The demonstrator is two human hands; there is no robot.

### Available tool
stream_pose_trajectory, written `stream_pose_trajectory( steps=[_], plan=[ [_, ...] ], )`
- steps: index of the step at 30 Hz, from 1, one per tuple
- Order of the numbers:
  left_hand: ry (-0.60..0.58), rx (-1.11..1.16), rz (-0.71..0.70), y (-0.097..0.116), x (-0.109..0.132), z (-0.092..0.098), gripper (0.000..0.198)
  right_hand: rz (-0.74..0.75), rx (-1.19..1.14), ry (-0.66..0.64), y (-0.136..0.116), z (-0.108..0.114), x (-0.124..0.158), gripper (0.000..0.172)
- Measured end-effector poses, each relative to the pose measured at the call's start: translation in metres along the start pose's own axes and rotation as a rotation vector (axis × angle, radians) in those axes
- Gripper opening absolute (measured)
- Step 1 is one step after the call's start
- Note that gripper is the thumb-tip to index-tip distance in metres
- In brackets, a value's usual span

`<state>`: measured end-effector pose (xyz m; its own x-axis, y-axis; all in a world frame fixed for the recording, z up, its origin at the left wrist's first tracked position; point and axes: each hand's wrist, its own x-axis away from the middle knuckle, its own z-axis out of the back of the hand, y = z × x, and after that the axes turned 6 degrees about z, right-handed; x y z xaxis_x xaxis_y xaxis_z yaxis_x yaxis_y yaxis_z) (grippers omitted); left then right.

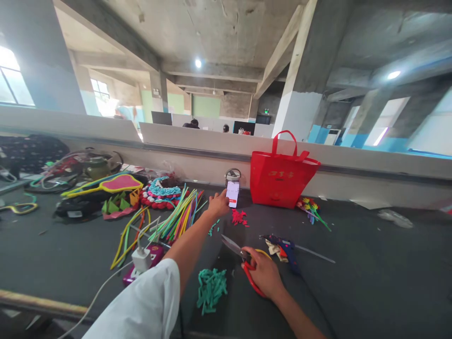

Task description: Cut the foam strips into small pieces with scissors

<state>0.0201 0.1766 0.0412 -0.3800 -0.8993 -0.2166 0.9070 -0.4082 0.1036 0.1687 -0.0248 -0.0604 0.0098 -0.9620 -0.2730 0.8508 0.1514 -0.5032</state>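
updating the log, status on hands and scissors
Left hand at upright white-screened phone. Right hand holding red-and-yellow-handled metal scissors. Dark blue glue gun lying beside that hand.

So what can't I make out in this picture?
In the head view:
Writing on the phone: too small.
Inside of the red bag: hidden by its front.
Part of the scissors: covered by the right hand.
Rest of the white sleeve: cut off by the bottom edge.

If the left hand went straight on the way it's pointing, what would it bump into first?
Most likely the phone with the lit screen. The left hand reaches right up to its left edge, though whether they already touch is hard to tell.
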Motion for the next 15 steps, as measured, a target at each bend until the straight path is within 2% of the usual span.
stream_pose_trajectory(
  steps=[8, 15],
  plan=[
    [-0.047, -0.033, 0.010, 0.011, -0.031, 0.000, 0.033, 0.012, 0.021, 0.017, 0.000, -0.001, 0.001, 0.038],
    [-0.070, -0.052, 0.023, 0.015, -0.034, -0.001, 0.035, 0.015, 0.010, 0.016, -0.002, 0.000, 0.001, 0.037]
  ],
)
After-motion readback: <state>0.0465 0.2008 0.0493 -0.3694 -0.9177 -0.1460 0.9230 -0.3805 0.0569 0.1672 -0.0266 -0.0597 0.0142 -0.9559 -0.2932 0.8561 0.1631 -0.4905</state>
